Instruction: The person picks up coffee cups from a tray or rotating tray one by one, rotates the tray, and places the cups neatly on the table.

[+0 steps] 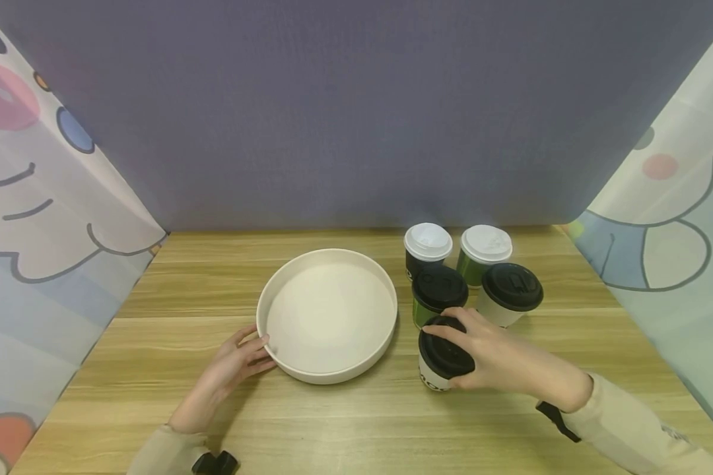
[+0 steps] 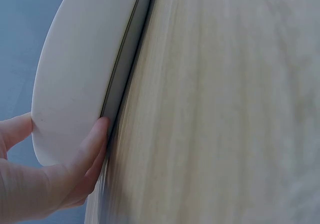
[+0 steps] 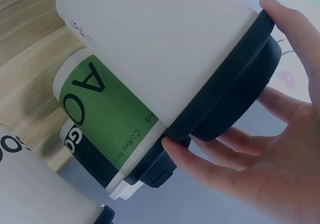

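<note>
My left hand holds the near left side of a round cream tray. In the left wrist view, its fingers span the tray's side wall between rim and underside. With my right hand I grip the black lid of a white paper coffee cup from above. The right wrist view shows thumb and fingertips around the lid's edge. Just behind that cup stands a green one with a black lid. A white cup with a black lid stands at its right.
Farther back stand a dark cup and a green cup, both with white lids. The wooden table meets a grey-purple panel at the back. Cartoon-print curtains hang at both sides.
</note>
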`<state>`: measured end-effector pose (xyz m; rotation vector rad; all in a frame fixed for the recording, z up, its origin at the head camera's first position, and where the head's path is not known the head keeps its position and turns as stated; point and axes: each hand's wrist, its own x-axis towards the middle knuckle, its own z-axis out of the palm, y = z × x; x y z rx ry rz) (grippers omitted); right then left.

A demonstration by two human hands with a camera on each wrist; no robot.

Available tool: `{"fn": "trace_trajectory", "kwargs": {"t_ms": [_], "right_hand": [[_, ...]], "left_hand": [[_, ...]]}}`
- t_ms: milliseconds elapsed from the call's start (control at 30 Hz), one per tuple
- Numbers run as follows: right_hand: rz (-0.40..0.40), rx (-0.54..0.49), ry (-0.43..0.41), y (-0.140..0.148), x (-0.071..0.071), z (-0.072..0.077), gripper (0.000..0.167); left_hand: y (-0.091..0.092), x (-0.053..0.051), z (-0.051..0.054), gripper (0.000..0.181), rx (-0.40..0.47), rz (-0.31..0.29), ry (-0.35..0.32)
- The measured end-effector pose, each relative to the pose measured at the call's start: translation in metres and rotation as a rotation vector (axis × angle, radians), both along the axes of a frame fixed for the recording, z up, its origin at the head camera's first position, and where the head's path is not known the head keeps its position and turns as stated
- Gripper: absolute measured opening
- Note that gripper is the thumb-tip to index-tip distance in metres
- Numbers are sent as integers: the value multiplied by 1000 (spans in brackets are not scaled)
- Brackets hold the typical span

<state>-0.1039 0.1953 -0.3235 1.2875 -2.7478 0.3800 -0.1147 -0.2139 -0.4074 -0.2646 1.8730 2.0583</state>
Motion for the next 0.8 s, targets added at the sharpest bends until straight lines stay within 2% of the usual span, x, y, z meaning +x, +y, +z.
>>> {"fn": "trace_trajectory", "kwargs": {"t_ms": [167,433,600,800], "right_hand": [[-7,-14,-20,0,0,0,69],[-10,-3,0,1,-1,-1,69],[-9,-16,3,3,0,-3,70],[-56,-38,17,6,3,-7,72]], "left_hand": [[0,-1,0,66,-4,8,-2],[2,-2,-1,66,-12,21,-4],[4,-1,0,67,-42,31,-2],[3,-1,1,68,-105,11,39]]}}
